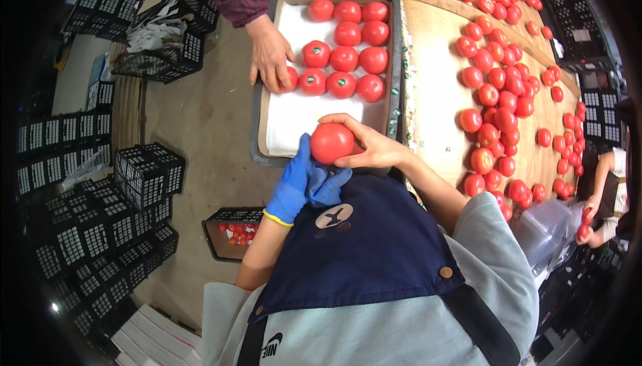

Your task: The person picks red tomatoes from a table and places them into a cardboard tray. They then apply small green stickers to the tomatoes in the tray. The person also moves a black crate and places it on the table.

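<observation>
My right hand (368,142), bare, holds a large red tomato (332,143) above the near end of a dark crate. Close against the tomato's left and lower side is my left hand (303,180), in a blue knitted glove with a yellow cuff edge. Its raised digit meets the tomato's edge; whether it grips is unclear. Beneath, the black plastic crate (396,65) is lined with brown board and white paper (288,120). Rows of tomatoes (344,59) sit in it, some with small green stickers. Another person's hand (271,55) touches a tomato at the crate's left side.
To the right, a wooden sorting table (436,90) bears many loose tomatoes (506,100). Stacked black crates (148,170) stand at left, and a lower crate (210,240) holds tomatoes. Clear plastic packaging (541,230) lies near another person's hands (592,220) at far right.
</observation>
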Action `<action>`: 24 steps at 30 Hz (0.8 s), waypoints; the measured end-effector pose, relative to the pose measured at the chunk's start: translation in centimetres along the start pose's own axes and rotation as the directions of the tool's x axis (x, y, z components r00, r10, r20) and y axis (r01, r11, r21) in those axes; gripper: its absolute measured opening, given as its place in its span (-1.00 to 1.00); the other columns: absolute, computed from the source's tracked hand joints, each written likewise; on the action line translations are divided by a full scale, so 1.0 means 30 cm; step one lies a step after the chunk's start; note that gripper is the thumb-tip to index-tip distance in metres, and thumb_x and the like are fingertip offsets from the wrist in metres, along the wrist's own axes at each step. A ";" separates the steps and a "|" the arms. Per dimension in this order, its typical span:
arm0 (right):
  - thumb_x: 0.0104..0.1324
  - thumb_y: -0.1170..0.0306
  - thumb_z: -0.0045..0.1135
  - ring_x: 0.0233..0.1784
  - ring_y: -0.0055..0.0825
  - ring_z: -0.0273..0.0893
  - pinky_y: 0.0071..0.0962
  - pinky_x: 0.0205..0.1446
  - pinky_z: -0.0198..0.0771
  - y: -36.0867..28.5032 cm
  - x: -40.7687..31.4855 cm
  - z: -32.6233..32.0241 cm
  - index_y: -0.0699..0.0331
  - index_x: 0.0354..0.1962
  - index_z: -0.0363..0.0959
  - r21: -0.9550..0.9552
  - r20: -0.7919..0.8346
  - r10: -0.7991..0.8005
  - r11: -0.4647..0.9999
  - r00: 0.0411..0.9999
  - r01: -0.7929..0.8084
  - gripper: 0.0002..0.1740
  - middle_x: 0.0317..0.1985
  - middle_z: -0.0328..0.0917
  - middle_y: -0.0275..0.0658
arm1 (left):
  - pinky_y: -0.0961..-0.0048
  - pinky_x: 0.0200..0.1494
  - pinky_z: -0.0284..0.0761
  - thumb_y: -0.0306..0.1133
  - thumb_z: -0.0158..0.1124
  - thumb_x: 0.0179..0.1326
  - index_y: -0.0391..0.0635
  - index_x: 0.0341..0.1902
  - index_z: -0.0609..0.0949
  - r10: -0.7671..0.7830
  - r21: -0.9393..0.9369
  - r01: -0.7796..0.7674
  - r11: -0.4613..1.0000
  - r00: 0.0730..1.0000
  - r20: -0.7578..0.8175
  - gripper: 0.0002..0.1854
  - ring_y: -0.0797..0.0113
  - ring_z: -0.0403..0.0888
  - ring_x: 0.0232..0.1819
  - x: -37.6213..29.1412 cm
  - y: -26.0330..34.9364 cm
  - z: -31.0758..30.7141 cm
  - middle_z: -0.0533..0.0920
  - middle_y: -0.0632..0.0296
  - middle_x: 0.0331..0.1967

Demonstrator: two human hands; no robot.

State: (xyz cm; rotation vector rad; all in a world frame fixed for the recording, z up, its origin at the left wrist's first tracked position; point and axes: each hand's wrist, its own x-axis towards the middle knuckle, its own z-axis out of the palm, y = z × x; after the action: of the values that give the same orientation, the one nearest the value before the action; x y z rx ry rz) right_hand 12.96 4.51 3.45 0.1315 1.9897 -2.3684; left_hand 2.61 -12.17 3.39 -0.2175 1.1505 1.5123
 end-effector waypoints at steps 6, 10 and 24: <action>0.32 -0.26 -0.21 -0.48 -0.40 0.47 -0.61 -0.54 0.40 0.135 -0.109 -0.098 0.37 0.09 0.25 0.969 -0.106 0.301 0.245 0.948 0.030 -0.19 -0.28 0.49 0.04 | 0.68 -0.42 0.36 -0.25 0.04 0.33 -0.20 -0.07 0.49 0.033 0.581 -0.236 0.779 0.940 0.338 -0.73 0.57 0.43 -0.50 -0.020 0.043 0.059 0.56 0.22 -0.40; 0.31 -0.23 -0.14 -0.63 -0.56 0.35 -0.70 -0.63 0.30 0.261 -0.237 -0.234 0.37 0.05 0.28 0.979 -0.202 0.239 0.046 0.950 0.197 -0.22 -0.35 0.49 0.03 | 0.67 -0.51 0.34 -0.40 0.14 0.25 -0.20 -0.04 0.48 0.018 0.530 -0.108 0.841 0.985 0.173 -0.76 0.60 0.39 -0.59 -0.005 0.091 0.018 0.56 0.23 -0.41; 0.17 0.27 0.24 0.29 -0.07 0.17 -0.11 0.31 0.11 0.376 -0.789 -0.146 0.31 0.19 0.21 0.036 -0.803 -0.274 0.864 -0.529 -0.502 -0.32 0.23 0.17 0.07 | 0.71 -0.48 0.32 -0.55 0.35 0.03 -0.16 0.01 0.48 0.215 0.837 -0.424 0.346 0.904 0.369 -0.57 0.64 0.34 -0.55 0.022 0.022 0.066 0.49 0.39 -0.42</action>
State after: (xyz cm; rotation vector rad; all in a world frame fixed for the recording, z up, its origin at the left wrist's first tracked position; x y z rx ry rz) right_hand 37.67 6.40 -6.15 3.4067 2.0739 -0.6522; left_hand 2.72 -10.18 4.27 0.9763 1.7621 0.9542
